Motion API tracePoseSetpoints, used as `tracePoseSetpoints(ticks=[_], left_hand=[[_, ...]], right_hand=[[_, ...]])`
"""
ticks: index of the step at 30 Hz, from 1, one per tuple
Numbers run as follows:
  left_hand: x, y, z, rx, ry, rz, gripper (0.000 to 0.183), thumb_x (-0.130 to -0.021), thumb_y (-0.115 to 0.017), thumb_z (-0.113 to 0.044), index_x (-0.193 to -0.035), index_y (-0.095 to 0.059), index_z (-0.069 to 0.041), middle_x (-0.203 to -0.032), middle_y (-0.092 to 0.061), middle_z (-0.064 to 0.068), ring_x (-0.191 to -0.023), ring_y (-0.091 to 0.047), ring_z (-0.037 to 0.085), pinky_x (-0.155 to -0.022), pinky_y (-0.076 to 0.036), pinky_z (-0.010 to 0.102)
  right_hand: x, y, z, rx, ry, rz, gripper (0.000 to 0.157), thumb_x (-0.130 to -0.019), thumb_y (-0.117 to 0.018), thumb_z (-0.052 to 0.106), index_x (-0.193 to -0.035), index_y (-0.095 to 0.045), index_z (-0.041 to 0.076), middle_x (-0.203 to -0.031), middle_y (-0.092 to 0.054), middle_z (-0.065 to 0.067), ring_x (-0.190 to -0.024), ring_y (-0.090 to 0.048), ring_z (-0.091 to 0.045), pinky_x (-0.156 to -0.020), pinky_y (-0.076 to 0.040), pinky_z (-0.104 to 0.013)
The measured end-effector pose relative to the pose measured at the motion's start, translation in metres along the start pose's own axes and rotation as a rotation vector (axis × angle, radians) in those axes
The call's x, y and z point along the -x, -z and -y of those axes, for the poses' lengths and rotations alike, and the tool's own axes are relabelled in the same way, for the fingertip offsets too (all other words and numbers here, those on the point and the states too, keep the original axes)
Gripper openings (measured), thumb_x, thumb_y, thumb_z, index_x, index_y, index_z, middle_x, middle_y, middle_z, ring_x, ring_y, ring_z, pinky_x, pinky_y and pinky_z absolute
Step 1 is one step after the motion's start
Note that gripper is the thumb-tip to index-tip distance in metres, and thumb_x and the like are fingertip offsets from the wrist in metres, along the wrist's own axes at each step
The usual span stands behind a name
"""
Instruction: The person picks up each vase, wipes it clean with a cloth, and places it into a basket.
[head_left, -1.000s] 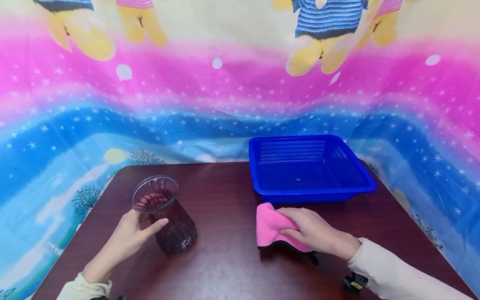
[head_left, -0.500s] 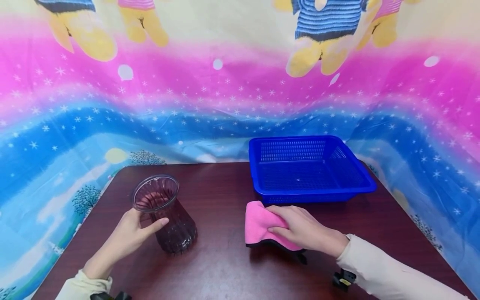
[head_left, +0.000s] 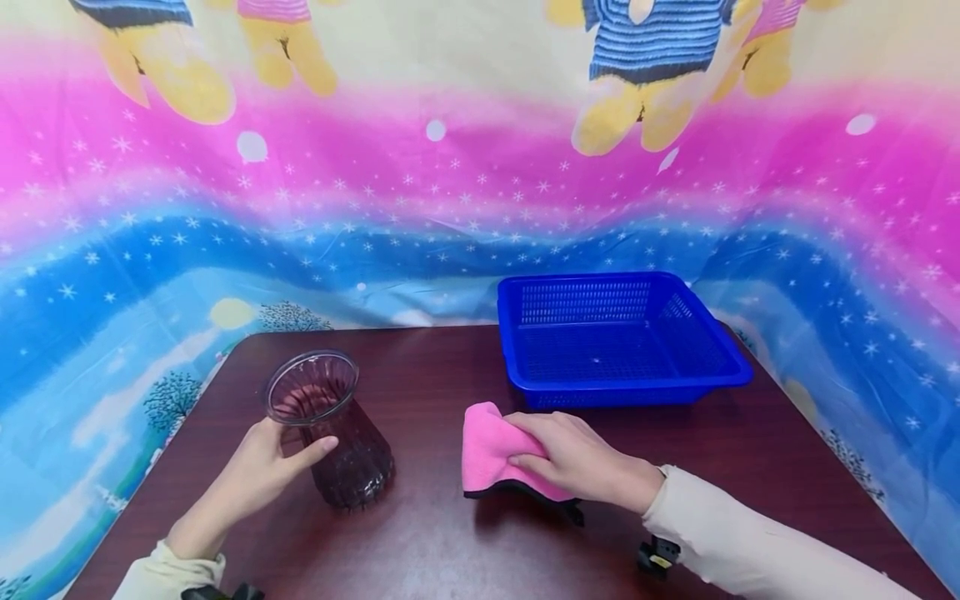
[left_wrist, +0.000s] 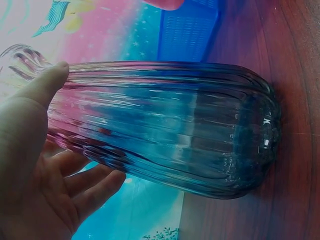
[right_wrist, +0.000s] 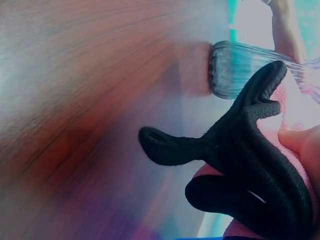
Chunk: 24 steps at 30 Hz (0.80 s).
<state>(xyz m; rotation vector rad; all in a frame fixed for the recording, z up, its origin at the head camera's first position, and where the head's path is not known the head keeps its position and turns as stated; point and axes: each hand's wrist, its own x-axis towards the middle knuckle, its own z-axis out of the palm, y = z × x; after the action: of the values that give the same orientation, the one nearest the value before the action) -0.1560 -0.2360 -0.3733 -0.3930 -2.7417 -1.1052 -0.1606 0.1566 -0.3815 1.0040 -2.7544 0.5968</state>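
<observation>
A ribbed, see-through glass vase (head_left: 348,454) with a flared rim stands upright on the left of the table. My left hand (head_left: 251,471) grips it just below the rim, thumb on the near side and fingers round the far side. The left wrist view shows the vase (left_wrist: 165,130) lengthwise, its base on the wood. Right of it, my right hand (head_left: 577,458) pinches a folded pink cloth (head_left: 495,454) with black edging, held above the table. In the right wrist view the cloth's black trim and loop (right_wrist: 170,147) hang down, and the vase (right_wrist: 235,70) shows behind.
A blue plastic basket (head_left: 626,387) with mesh walls sits at the back right of the dark wooden table (head_left: 420,542). Behind the table hangs a printed fabric backdrop (head_left: 435,192). A small black device (head_left: 658,557) is strapped at the right sleeve.
My right hand has moved left with the pink cloth, away from the basket's front and closer to the vase. The left hand and the vase have stayed in place.
</observation>
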Motion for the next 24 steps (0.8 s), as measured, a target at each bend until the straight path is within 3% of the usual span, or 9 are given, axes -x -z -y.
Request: tracePoseSetpoints(ticks=[8,16,24], left_hand=[[0.000,-0.002,0.002,-0.036,-0.015,-0.028,0.051,-0.086,-0.073,-0.032,-0.129,-0.054,-0.011,-0.123,-0.067,0.013,-0.115,-0.060,0.026,-0.090,-0.057,0.043],[-0.001,-0.001,0.002,0.000,-0.027,-0.024,0.051,-0.086,-0.073,-0.031,-0.130,-0.054,-0.011,-0.124,-0.066,0.014,-0.109,-0.051,-0.012,-0.089,-0.057,0.042],[-0.001,-0.002,0.003,0.015,-0.029,-0.020,0.051,-0.087,-0.072,-0.030,-0.130,-0.053,-0.010,-0.124,-0.066,0.015,-0.106,-0.043,-0.022,-0.089,-0.057,0.042]], right_hand=[[-0.012,-0.004,0.010,-0.010,0.013,-0.014,0.036,-0.086,-0.072,0.032,-0.120,-0.062,0.027,-0.098,-0.069,0.017,-0.077,-0.057,-0.003,-0.070,-0.051,-0.023],[-0.026,-0.005,0.022,-0.034,0.028,-0.027,0.035,-0.087,-0.070,0.032,-0.121,-0.062,0.026,-0.099,-0.068,0.017,-0.077,-0.058,-0.003,-0.070,-0.051,-0.022],[-0.038,-0.007,0.034,-0.055,0.033,-0.016,0.035,-0.088,-0.069,0.033,-0.122,-0.061,0.027,-0.101,-0.068,0.017,-0.079,-0.059,-0.003,-0.074,-0.052,-0.023]])
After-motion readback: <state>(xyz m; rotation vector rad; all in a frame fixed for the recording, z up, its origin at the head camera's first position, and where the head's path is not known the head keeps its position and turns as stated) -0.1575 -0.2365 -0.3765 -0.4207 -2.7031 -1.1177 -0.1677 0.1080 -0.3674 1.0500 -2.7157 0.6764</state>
